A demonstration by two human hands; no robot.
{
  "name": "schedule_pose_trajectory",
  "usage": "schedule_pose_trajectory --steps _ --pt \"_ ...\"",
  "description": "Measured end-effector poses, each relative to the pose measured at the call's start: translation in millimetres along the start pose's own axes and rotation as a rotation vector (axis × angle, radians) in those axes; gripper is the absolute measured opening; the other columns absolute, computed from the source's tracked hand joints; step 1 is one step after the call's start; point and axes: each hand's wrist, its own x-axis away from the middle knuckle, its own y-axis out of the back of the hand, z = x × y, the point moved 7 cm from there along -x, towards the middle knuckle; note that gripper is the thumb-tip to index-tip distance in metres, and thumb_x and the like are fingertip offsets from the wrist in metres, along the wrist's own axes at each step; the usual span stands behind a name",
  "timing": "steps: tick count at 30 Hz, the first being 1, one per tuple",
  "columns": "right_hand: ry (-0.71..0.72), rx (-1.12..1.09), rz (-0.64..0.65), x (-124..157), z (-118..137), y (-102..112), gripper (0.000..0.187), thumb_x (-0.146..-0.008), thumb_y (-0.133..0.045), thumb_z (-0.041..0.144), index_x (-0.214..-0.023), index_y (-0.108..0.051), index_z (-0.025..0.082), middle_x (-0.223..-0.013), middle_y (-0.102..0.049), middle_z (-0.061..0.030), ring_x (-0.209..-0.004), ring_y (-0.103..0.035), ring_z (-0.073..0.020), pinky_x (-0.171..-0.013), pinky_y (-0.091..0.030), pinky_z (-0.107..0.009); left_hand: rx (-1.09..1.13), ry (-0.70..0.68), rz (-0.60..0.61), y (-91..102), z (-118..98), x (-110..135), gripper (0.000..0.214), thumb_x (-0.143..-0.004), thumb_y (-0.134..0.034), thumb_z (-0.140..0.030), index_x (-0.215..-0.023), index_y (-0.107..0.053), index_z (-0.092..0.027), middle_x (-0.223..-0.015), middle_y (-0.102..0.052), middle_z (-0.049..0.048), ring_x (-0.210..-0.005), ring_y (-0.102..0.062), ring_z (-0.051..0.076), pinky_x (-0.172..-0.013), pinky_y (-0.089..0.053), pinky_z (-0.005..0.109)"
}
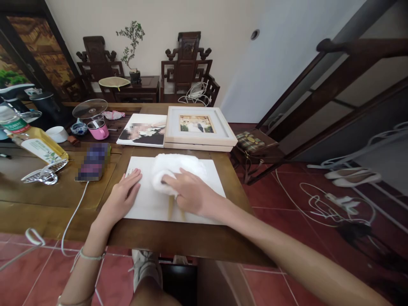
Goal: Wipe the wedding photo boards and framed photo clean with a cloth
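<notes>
My right hand (191,193) grips a bunched, fluffy white cloth (180,163) and presses it on a flat white board (140,208). The fingers are curled into the cloth. Two tan strips (171,208) show on the board just below the cloth; I cannot make out what they belong to. My left hand (123,195) rests on the board's left edge with its fingers stretched out, holding nothing. The board lies near the front edge of the wooden table, and its middle is hidden under the cloth and my right hand.
Behind the board are a framed picture (197,123) and a photo panel (143,129). To the left lie a phone (94,161) on a white cable, a hair claw clip (46,172), an oil bottle (38,140) and a pink mug (98,129). Cables (338,204) lie on the right floor.
</notes>
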Motion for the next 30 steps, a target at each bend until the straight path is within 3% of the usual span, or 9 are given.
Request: schedule_pose_trajectory --steps 3,8,13,16,22,24,26,28,30 --pt "0.000 -0.079 -0.055 -31.6 -10.4 10.0 0.048 -0.070 -0.037 0.004 -0.113 -0.053 0.017 -0.098 -0.067 -0.0097 -0.096 -0.060 -0.0294 -0.085 -0.045 -0.042 0.005 -0.012 -0.010 -0.5 1.0 0.2 0.044 -0.095 -0.040 -0.043 -0.128 -0.058 -0.019 -0.139 -0.052 0.0108 -0.133 -0.044 0.026 -0.114 -0.028 0.050" --pt "0.093 -0.162 -0.092 -88.2 5.6 13.6 0.041 -0.078 -0.034 0.009 -0.114 -0.052 0.019 -0.108 -0.067 -0.0085 -0.093 -0.062 -0.0259 -0.077 -0.045 -0.033 0.006 0.004 -0.018 2.3 -0.6 -0.5 0.042 -0.095 -0.042 -0.040 -0.127 -0.060 -0.019 -0.138 -0.054 0.0091 -0.132 -0.046 0.025 -0.114 -0.029 0.048" --pt "0.043 -0.113 -0.083 -100.8 13.4 9.0 0.041 -0.081 -0.035 0.011 -0.118 -0.052 0.019 -0.103 -0.068 -0.0067 -0.091 -0.062 -0.0238 -0.074 -0.044 -0.030 0.020 0.011 -0.006 3.2 -2.1 -1.1 0.040 -0.095 -0.041 -0.038 -0.127 -0.060 -0.022 -0.137 -0.055 0.0065 -0.130 -0.048 0.025 -0.115 -0.028 0.048" --pt "0.045 -0.145 -0.085 -82.3 -0.9 11.9 0.042 -0.079 -0.035 0.008 -0.116 -0.053 0.018 -0.102 -0.067 -0.0067 -0.091 -0.062 -0.0232 -0.074 -0.044 -0.029 0.025 0.012 -0.019 2.9 -0.3 -0.3 0.041 -0.094 -0.043 -0.039 -0.126 -0.060 -0.020 -0.138 -0.054 0.0082 -0.131 -0.046 0.025 -0.115 -0.028 0.047" --pt "-0.062 -0.196 -0.146 -21.1 -72.9 22.8 0.045 -0.069 -0.036 0.005 -0.106 -0.057 0.017 -0.091 -0.067 -0.0074 -0.085 -0.061 -0.0261 -0.076 -0.046 -0.036 0.027 -0.009 -0.011 0.9 2.0 0.8 0.042 -0.095 -0.043 -0.040 -0.128 -0.058 -0.019 -0.140 -0.052 0.0101 -0.133 -0.043 0.024 -0.115 -0.029 0.047" --pt "-0.108 -0.171 -0.133 3.7 -85.6 21.3 0.049 -0.066 -0.035 0.002 -0.106 -0.058 0.017 -0.089 -0.067 -0.0073 -0.090 -0.062 -0.0281 -0.079 -0.047 -0.040 0.015 -0.008 -0.004 0.7 2.4 1.0 0.044 -0.096 -0.042 -0.041 -0.130 -0.056 -0.018 -0.141 -0.050 0.0102 -0.134 -0.041 0.024 -0.115 -0.027 0.047" --pt "-0.101 -0.140 -0.072 29.6 -80.5 15.2 0.051 -0.063 -0.034 -0.001 -0.103 -0.060 0.017 -0.094 -0.068 -0.0087 -0.110 -0.058 -0.0309 -0.090 -0.044 -0.048 0.001 -0.005 0.005 0.4 2.7 1.1 0.046 -0.096 -0.041 -0.042 -0.132 -0.054 -0.017 -0.143 -0.048 0.0110 -0.136 -0.040 0.024 -0.116 -0.026 0.047" --pt "-0.067 -0.117 -0.002 56.4 -62.0 8.1 0.052 -0.061 -0.033 -0.004 -0.099 -0.062 0.017 -0.111 -0.066 -0.0110 -0.134 -0.039 -0.0309 -0.106 -0.031 -0.056 -0.009 -0.007 0.014 -0.2 2.6 1.1 0.047 -0.096 -0.040 -0.042 -0.133 -0.053 -0.017 -0.143 -0.047 0.0112 -0.136 -0.039 0.024 -0.116 -0.026 0.047" --pt "-0.084 -0.130 0.049 82.7 -42.6 3.8 0.053 -0.060 -0.034 -0.006 -0.098 -0.063 0.018 -0.132 -0.056 -0.0122 -0.141 -0.028 -0.0283 -0.111 -0.025 -0.056 -0.017 -0.008 0.018 -0.5 2.5 1.1 0.047 -0.096 -0.040 -0.042 -0.133 -0.053 -0.017 -0.143 -0.047 0.0109 -0.136 -0.039 0.024 -0.115 -0.026 0.047"
